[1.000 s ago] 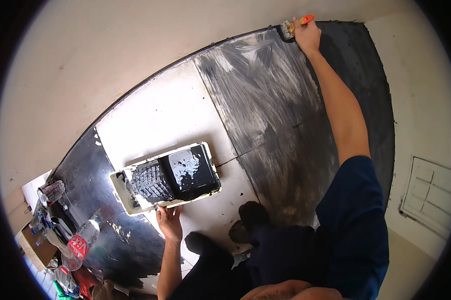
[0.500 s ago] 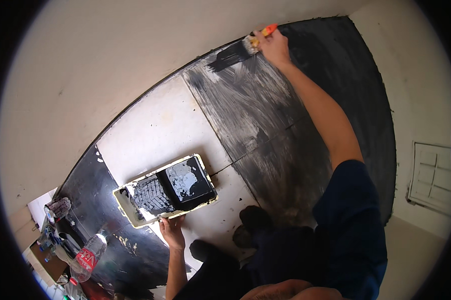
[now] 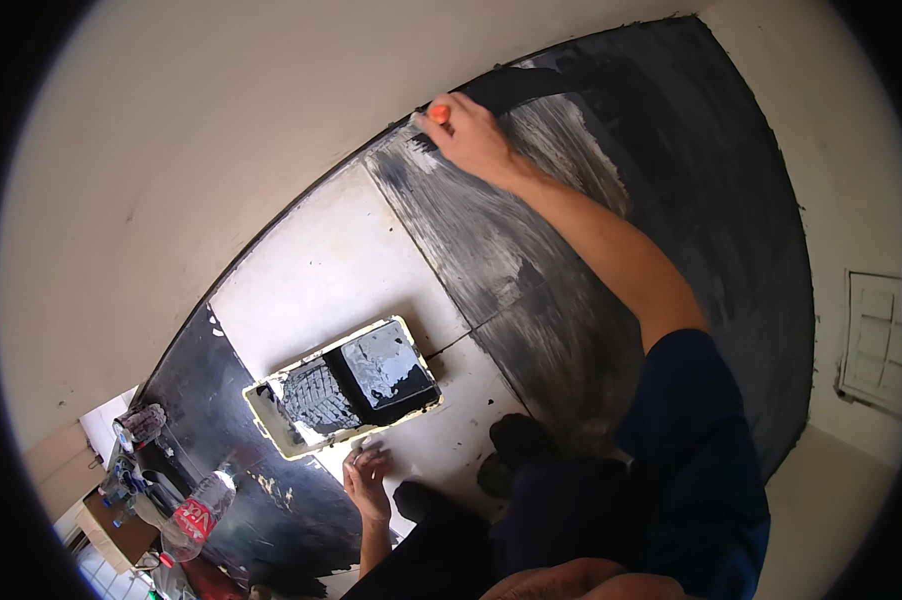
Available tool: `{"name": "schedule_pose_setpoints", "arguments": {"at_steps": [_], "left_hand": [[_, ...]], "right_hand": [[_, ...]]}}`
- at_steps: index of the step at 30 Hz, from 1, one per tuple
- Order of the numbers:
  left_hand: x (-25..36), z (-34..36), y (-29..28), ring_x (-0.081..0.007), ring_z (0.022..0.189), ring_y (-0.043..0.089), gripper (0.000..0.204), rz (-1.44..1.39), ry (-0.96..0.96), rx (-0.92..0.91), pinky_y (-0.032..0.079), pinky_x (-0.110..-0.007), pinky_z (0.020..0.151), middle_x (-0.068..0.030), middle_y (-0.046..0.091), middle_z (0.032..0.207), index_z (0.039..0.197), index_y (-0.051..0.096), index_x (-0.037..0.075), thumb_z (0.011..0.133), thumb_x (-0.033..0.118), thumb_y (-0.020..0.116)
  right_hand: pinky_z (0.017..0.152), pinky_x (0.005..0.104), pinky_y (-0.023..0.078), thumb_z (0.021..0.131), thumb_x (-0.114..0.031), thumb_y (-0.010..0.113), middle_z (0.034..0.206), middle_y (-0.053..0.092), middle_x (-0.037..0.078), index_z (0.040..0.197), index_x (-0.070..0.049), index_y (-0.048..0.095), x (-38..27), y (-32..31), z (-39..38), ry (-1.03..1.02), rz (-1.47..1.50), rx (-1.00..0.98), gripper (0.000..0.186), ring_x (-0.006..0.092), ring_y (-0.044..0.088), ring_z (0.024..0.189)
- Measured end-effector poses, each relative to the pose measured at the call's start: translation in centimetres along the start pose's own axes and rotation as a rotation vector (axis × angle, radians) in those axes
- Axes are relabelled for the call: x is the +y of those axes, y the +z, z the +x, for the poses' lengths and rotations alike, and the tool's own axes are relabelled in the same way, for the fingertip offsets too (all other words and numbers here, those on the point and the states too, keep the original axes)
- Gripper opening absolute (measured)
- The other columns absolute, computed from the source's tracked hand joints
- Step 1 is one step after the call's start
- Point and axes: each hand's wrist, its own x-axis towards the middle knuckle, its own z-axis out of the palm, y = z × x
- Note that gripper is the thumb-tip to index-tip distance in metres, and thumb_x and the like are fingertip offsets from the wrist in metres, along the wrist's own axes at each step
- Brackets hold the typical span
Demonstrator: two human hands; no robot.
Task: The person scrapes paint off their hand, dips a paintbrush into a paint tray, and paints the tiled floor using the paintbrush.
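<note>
Gripping the brush [image 3: 439, 113], the right hand [image 3: 474, 143] is at the far edge of the floor, where the streaked tile [image 3: 441, 215] meets the wall [image 3: 201, 140]. Orange handle end points up toward the camera; bristles mostly hidden by the fingers, so contact with the floor cannot be confirmed. Right arm stretched across the streaked tile, with the dark blue sleeve [image 3: 686, 410] nearer the body.

Left hand [image 3: 368, 485]: part open, fingers loosely curled, just beside the near long edge of the tray [image 3: 268, 410]. Cannot tell whether the fingertips touch it.

Tray sits slantwise, mostly over the white tile [image 3: 321, 245], left end by the dark tile. Black paint [image 3: 411, 387] with a grey sheen lies in its right-hand well; the ribbed slope beside it is smeared.

Solid black floor [image 3: 721, 200] covers the right side. One dark shoe [image 3: 521, 440] near the tray's right. Lower left: clear bottle [image 3: 196, 515] with a red label, lying near a cardboard box [image 3: 121, 530].
</note>
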Motion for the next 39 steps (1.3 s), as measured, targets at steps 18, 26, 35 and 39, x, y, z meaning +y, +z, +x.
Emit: {"name": "schedule_pose_setpoints", "arguments": {"at_steps": [18,26,35,39], "left_hand": [[-0.8,-3.9,-0.4,-0.019,0.078,0.067,0.042,0.016,-0.104,0.194,0.054,-0.029,0.069,-0.0096,0.068,0.096,0.121,0.053,0.004,0.107,0.044,0.048],[-0.2,-3.9,0.0,-0.0178,0.072,0.068,0.041,0.131,-0.093,0.2,0.051,-0.025,0.061,-0.0129,0.071,0.098,0.114,0.056,0.004,0.107,0.044,0.048],[-1.3,-4.3,-0.3,-0.0165,0.069,0.067,0.046,0.049,-0.063,0.238,0.05,-0.026,0.063,-0.0144,0.071,0.098,0.116,0.058,0.0,0.107,0.044,0.048],[-1.8,-3.6,-0.9,-0.0161,0.065,0.066,0.048,0.091,-0.052,0.227,0.05,-0.026,0.061,-0.0131,0.071,0.089,0.114,0.059,-0.001,0.106,0.045,0.049]], "right_hand": [[0.061,0.0425,0.053,0.098,-0.019,0.064,0.086,0.059,0.014,0.095,-0.004,0.058,7.9,-12.3,-7.8,0.089,-0.412,0.174,0.016,0.0328,0.065,0.07],[0.058,0.033,0.051,0.092,-0.015,0.074,0.073,0.064,0.011,0.086,0.0,0.064,-6.7,-1.9,-10.6,0.187,0.323,0.04,0.019,0.0204,0.065,0.065],[0.06,0.043,0.05,0.095,-0.017,0.07,0.082,0.06,0.015,0.089,-0.004,0.06,7.6,-20.6,-14.3,0.297,-0.54,0.435,0.017,0.0324,0.063,0.068],[0.061,0.04,0.055,0.093,-0.015,0.07,0.091,0.06,0.012,0.093,-0.006,0.063,2.2,-15.3,-19.5,0.09,-0.497,0.161,0.012,0.0333,0.066,0.073]]}}
